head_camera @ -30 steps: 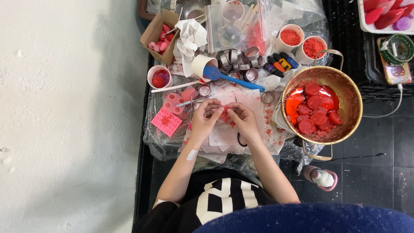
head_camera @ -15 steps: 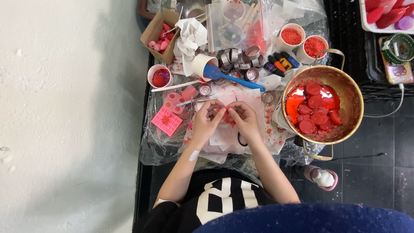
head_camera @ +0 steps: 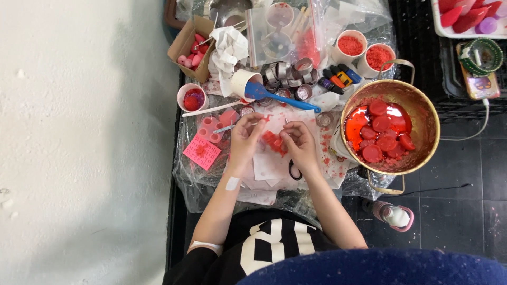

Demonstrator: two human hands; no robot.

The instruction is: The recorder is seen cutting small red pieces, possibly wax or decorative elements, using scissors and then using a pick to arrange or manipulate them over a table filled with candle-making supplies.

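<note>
Red wax piece (head_camera: 273,141) pinched between left hand (head_camera: 244,141); right hand (head_camera: 301,143).

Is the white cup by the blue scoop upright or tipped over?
Tipped: the white cup lies on its side beside the blue scoop.

Your hands meet over the paper sheet (head_camera: 266,168); the brass pot (head_camera: 429,113) sits right, the cardboard box (head_camera: 182,45) far left

Red wax piece (head_camera: 273,141), gold pot (head_camera: 429,113), blue scoop (head_camera: 274,96), pink mould (head_camera: 209,129)
</note>
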